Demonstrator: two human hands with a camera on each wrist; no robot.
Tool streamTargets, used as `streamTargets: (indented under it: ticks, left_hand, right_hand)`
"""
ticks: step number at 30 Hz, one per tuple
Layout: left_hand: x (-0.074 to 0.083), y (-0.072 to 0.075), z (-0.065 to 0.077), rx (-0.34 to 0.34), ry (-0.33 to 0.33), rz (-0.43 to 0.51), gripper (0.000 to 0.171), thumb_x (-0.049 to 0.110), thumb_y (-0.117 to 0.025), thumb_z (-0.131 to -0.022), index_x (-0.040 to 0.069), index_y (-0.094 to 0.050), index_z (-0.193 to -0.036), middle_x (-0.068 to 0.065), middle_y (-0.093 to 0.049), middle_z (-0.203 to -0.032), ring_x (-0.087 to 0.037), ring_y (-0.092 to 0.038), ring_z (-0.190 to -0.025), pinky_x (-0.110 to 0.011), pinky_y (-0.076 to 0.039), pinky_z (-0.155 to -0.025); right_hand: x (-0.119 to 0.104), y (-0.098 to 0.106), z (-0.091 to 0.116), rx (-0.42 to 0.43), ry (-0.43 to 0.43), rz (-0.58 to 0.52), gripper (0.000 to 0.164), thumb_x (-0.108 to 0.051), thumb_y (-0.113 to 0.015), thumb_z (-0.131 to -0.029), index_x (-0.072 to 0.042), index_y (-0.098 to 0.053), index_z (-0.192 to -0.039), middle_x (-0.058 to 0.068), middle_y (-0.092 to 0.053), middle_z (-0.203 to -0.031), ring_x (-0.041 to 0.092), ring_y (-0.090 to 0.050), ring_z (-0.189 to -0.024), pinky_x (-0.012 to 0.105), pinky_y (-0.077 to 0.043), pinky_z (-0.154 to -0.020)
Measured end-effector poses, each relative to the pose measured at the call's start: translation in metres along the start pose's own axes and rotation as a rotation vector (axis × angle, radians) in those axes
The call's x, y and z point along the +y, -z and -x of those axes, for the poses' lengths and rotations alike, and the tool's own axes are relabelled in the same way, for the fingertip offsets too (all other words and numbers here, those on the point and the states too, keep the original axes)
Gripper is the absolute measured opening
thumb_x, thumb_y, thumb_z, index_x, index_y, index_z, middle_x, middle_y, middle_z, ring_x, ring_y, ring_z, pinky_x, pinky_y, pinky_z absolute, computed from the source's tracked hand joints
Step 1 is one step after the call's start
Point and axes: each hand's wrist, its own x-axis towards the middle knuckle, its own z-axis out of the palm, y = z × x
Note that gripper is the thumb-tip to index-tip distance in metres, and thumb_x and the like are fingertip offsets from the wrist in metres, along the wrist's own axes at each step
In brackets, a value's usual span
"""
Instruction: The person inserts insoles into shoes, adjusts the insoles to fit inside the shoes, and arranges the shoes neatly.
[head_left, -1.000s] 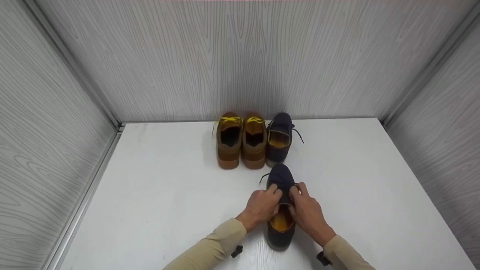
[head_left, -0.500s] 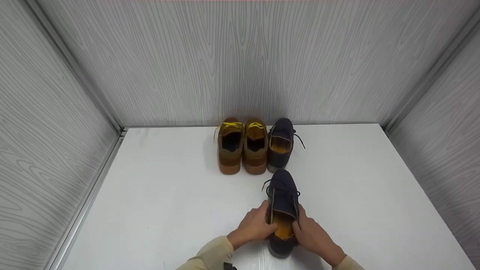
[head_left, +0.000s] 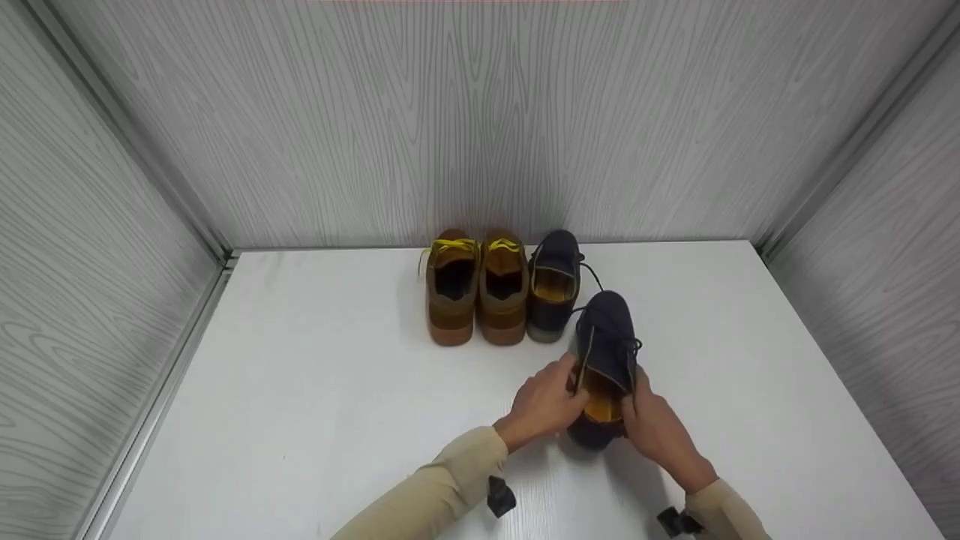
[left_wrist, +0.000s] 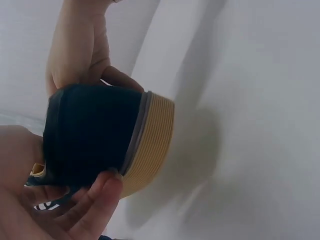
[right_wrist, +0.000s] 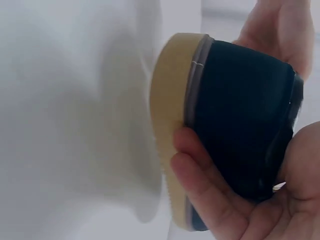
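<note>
A dark navy lace-up shoe (head_left: pixel 609 337) with a tan insole is held between both hands, toe pointing to the back wall. My left hand (head_left: pixel 546 399) grips its left side, thumb inside the opening. On the other side my right hand (head_left: pixel 660 429) grips it with the thumb over the collar and fingers along the outside. In the left wrist view the shoe's heel (left_wrist: pixel 95 135) and ridged pale sole hang over the white surface, a shadow beside them. The matching navy shoe (head_left: pixel 555 289) stands just behind and left of the held one, its lace trailing right.
Two brown shoes with yellow laces, the left brown shoe (head_left: pixel 451 292) and the right brown shoe (head_left: pixel 503 292), stand side by side left of the standing navy shoe. Behind them rises a grey wood-grain wall (head_left: pixel 480 120). The white tabletop (head_left: pixel 315 390) spreads around, with panels at both sides.
Both hands went from the tongue and laces to the shoe's sides. They then lifted it and carried it right and toward the back, beside the other navy shoe.
</note>
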Motion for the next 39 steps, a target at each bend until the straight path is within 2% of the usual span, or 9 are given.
streamTargets:
  ticks: [5, 9, 13, 16, 20, 23, 28, 33, 39]
  left_hand:
    - [0.011, -0.005, -0.033, 0.006, 0.046, 0.109, 0.039, 0.032, -0.055, -0.093, 0.014, -0.050, -0.127, -0.001, -0.058, -0.115, -0.016, -0.056, -0.105, -0.034, -0.045, -0.089]
    - [0.011, -0.012, -0.052, 0.010, 0.038, 0.180, 0.042, 0.034, -0.056, -0.093, 0.012, -0.054, -0.129, 0.002, -0.059, -0.114, -0.012, -0.055, -0.105, -0.031, -0.043, -0.093]
    - [0.011, -0.018, -0.071, 0.026, 0.011, 0.216, 0.046, 0.034, -0.059, -0.090, 0.009, -0.055, -0.128, 0.001, -0.061, -0.113, -0.013, -0.054, -0.104, -0.030, -0.042, -0.091]
    - [0.009, -0.021, -0.080, 0.010, 0.000, 0.255, 0.051, 0.027, -0.060, -0.089, 0.006, -0.048, -0.134, -0.002, -0.058, -0.121, -0.015, -0.051, -0.112, -0.029, -0.040, -0.095]
    - [0.004, -0.025, -0.089, -0.066, -0.003, 0.324, 0.062, 0.020, -0.061, -0.087, 0.003, -0.036, -0.141, -0.005, -0.048, -0.136, -0.013, -0.044, -0.123, -0.028, -0.034, -0.101]
    - [-0.001, -0.031, -0.095, -0.085, -0.006, 0.378, 0.072, 0.018, -0.063, -0.086, 0.004, -0.027, -0.146, -0.007, -0.039, -0.144, -0.011, -0.037, -0.128, -0.028, -0.030, -0.105]
    - [-0.004, -0.040, -0.098, -0.118, 0.053, 0.428, 0.085, 0.021, -0.064, -0.087, 0.013, -0.012, -0.153, -0.003, -0.020, -0.156, -0.008, -0.022, -0.137, -0.029, -0.021, -0.110]
    - [-0.004, -0.048, -0.100, -0.164, 0.101, 0.415, 0.086, 0.024, -0.063, -0.087, 0.014, -0.010, -0.154, 0.000, -0.013, -0.158, -0.009, -0.014, -0.141, -0.029, -0.017, -0.111]
    - [-0.004, -0.053, -0.109, -0.140, 0.085, 0.445, 0.086, 0.022, -0.061, -0.086, 0.012, -0.010, -0.154, -0.001, -0.013, -0.157, -0.009, -0.014, -0.141, -0.027, -0.017, -0.110]
  right_hand:
    - [0.023, 0.018, -0.042, 0.022, -0.001, -0.022, 0.049, -0.012, -0.032, -0.101, 0.004, -0.019, -0.145, 0.019, -0.063, -0.087, 0.019, -0.059, -0.063, 0.035, -0.048, -0.056]
    - [0.037, 0.026, -0.071, 0.004, -0.015, -0.053, 0.049, -0.013, -0.029, -0.101, 0.005, -0.019, -0.146, 0.029, -0.061, -0.100, 0.022, -0.063, -0.066, 0.035, -0.050, -0.057]
    - [0.045, 0.038, -0.100, 0.013, 0.003, 0.015, 0.048, -0.014, -0.028, -0.102, 0.006, -0.021, -0.145, 0.028, -0.062, -0.098, 0.024, -0.062, -0.066, 0.041, -0.049, -0.060]
    - [0.048, 0.042, -0.122, 0.025, 0.015, 0.082, 0.046, -0.015, -0.029, -0.102, 0.002, -0.027, -0.145, 0.022, -0.065, -0.089, 0.026, -0.060, -0.065, 0.044, -0.046, -0.064]
    - [0.050, 0.040, -0.148, 0.001, -0.010, 0.127, 0.045, -0.016, -0.030, -0.101, 0.000, -0.032, -0.143, 0.020, -0.065, -0.086, 0.030, -0.061, -0.068, 0.047, -0.046, -0.067]
    - [0.055, 0.036, -0.163, -0.022, -0.014, 0.168, 0.045, -0.016, -0.031, -0.101, 0.002, -0.034, -0.142, 0.026, -0.063, -0.102, 0.034, -0.061, -0.079, 0.050, -0.047, -0.074]
    - [0.059, 0.042, -0.179, -0.069, 0.035, 0.227, 0.045, -0.013, -0.033, -0.099, 0.003, -0.037, -0.141, 0.029, -0.056, -0.119, 0.037, -0.057, -0.093, 0.054, -0.043, -0.084]
    - [0.062, 0.052, -0.185, -0.082, 0.053, 0.261, 0.044, -0.014, -0.034, -0.099, 0.000, -0.038, -0.141, 0.030, -0.055, -0.120, 0.038, -0.057, -0.095, 0.056, -0.043, -0.084]
    - [0.066, 0.052, -0.192, -0.053, -0.027, 0.244, 0.046, -0.017, -0.032, -0.101, -0.002, -0.035, -0.145, 0.029, -0.053, -0.125, 0.040, -0.057, -0.099, 0.057, -0.043, -0.085]
